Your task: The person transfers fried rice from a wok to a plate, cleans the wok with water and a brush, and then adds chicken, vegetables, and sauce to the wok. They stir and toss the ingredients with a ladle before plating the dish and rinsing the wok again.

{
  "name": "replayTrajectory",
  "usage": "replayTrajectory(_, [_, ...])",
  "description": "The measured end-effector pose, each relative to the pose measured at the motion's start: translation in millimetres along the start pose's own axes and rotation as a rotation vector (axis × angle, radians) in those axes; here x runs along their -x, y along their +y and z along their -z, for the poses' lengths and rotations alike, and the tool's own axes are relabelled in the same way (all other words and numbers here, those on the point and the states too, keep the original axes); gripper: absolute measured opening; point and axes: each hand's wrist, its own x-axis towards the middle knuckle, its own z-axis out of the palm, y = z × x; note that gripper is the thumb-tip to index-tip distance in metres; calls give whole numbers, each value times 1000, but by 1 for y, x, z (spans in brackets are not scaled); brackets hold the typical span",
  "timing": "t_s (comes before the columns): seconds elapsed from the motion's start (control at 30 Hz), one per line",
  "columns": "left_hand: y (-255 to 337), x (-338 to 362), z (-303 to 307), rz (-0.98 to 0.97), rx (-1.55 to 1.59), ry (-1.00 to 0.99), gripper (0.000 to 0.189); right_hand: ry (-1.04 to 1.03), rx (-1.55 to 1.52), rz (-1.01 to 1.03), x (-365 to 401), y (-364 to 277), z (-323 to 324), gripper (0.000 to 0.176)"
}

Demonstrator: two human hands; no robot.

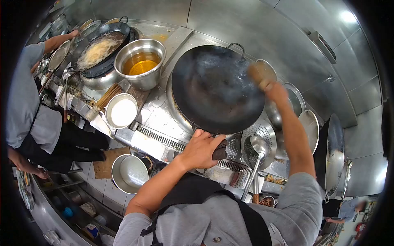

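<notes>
Clock face centred on the wok (217,92), which sits mid-bench straight in front of the person. At 10, a steel pot (145,81) of amber oil; past it, a second wok (119,28) with foaming food (98,50), co-worker (22,94) beside it. Near 9: bamboo brush (110,95), then a container (135,119) of white stuff. At 4 to 5, right up near the rim, a perforated strainer (269,131) with a ladle (259,144) across it. At 3, steel bowl (276,114) crowding the right arm. Steel wall (246,20) closes off 11 to 2.

Bare strip of bench (154,107) at 8 to 9; slotted front edge (162,137) at 7, metal pot (129,164) below it.

Left hand (201,151) clasps the wok's near edge at 6, dark cloth (220,151) by the thumb; handle itself hidden. Right hand (274,91), at 3, is closed around a blurred brown tool (257,76) over the wok; type unclear.

Wok: wide, blackened, greyish sheen toward 1, brownish patches mid-base, loop handle at 1.
</notes>
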Motion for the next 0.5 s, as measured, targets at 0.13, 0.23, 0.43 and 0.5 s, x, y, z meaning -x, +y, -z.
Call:
replayTrajectory(0.13, [-1,-1,5,10,40,-40,78,144,8,52,-23,-51,-19,42])
replayTrajectory(0.23, [-1,-2,5,-44,-41,-21,79,-27,-324,128,41,-153,-80,42])
replayTrajectory(0.43, [4,1,4,24,-14,-31,79,-302,-310,469,73,-97,-55,38])
replayTrajectory(0.5, [3,-2,4,7,-28,-7,79,-110,-51,-12,-3,-13,-21,43])
